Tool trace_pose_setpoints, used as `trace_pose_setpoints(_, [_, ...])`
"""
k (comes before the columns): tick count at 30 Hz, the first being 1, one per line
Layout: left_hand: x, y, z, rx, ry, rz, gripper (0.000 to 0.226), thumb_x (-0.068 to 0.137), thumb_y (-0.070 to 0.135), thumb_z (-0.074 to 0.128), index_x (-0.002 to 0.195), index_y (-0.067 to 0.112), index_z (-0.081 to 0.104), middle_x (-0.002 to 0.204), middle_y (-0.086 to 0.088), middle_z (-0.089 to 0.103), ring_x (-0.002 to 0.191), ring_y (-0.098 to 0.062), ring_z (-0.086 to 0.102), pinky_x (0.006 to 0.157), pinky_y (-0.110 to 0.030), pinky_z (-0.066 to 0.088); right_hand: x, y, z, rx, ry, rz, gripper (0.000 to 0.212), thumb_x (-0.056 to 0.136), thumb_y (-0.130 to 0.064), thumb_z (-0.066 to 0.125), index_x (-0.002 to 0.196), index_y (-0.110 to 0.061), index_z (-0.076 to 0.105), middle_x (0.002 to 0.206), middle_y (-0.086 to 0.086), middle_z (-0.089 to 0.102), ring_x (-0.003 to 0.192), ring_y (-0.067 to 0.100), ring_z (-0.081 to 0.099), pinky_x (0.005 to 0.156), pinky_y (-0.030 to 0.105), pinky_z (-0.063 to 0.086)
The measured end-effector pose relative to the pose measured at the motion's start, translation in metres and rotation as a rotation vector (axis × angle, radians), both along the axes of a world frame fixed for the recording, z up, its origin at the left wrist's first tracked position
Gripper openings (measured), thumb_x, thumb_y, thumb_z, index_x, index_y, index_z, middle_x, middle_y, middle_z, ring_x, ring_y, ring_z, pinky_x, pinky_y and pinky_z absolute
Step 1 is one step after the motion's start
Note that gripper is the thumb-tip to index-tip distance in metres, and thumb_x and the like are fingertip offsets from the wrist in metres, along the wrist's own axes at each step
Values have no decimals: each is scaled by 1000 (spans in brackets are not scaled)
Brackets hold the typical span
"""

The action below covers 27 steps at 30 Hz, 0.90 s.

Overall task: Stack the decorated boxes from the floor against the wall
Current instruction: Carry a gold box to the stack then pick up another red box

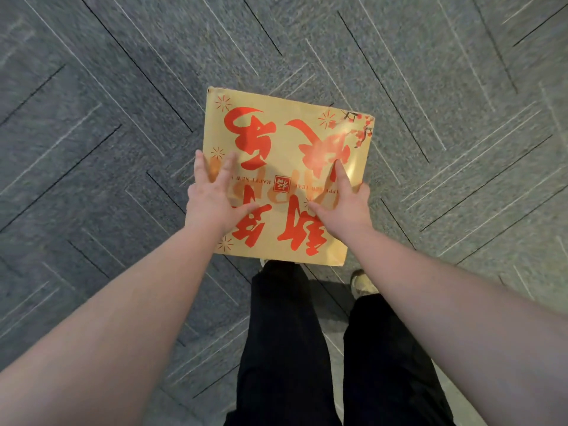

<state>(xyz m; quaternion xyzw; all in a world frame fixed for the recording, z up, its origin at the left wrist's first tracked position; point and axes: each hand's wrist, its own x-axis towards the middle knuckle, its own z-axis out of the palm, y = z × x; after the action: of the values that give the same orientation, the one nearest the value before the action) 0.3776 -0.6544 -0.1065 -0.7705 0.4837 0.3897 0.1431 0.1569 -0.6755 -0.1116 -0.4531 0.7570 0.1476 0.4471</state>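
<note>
Both hands (pixel 278 204) clasp the gold box's (pixel 285 142) near half.

I see even, fairly dim indoor light. The box (pixel 285 176) has a pale sheen of glare at its 3 o'clock side, washing out the red print there. Motion blur smears the carpet (pixel 92 118), strongest toward 9 and 3 o'clock. Wide-angle distortion swells my forearms at the lower corners. Shadows are soft, faint beneath the box.
</note>
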Motion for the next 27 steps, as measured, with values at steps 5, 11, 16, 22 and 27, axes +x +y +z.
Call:
trace_pose_setpoints(5, [-16,-6,20,-7,-51,-29,101,72,68,64,145,51,-3,157,-3,-14,133,-39,28,102,-50,38,-14,-3,18,-25,9,-16,86,84,-50,65,146,-54,5,141,12,21,124,37,42,102,50,43])
trace_pose_setpoints(11, [-59,-19,72,-44,-9,-86,101,69,71,64,146,51,3,158,-3,-8,135,-37,25,106,-52,32,-62,-6,71,-86,39,-71,73,86,-54,61,145,-51,18,135,13,27,122,37,42,101,46,44])
trace_pose_setpoints(16, [-114,-43,133,-70,26,-261,103,71,68,65,148,46,0,157,-5,-8,135,-41,24,105,-54,33,-117,1,137,-132,71,-233,68,88,-53,59,144,-52,21,134,12,28,124,36,39,100,48,45])
trace_pose_setpoints(22, [-220,-68,233,-136,98,-541,97,75,65,63,145,51,-3,157,1,-11,137,-36,23,104,-52,34,-207,40,240,-212,129,-499,70,88,-51,60,145,-50,20,131,14,30,122,37,40,100,48,44])
trace_pose_setpoints(27, [-311,-72,310,-199,129,-781,95,74,65,64,145,52,2,156,5,-9,135,-32,24,105,-48,38,-276,91,314,-288,140,-717,71,88,-50,60,147,-48,20,138,15,28,126,36,39,103,46,40])
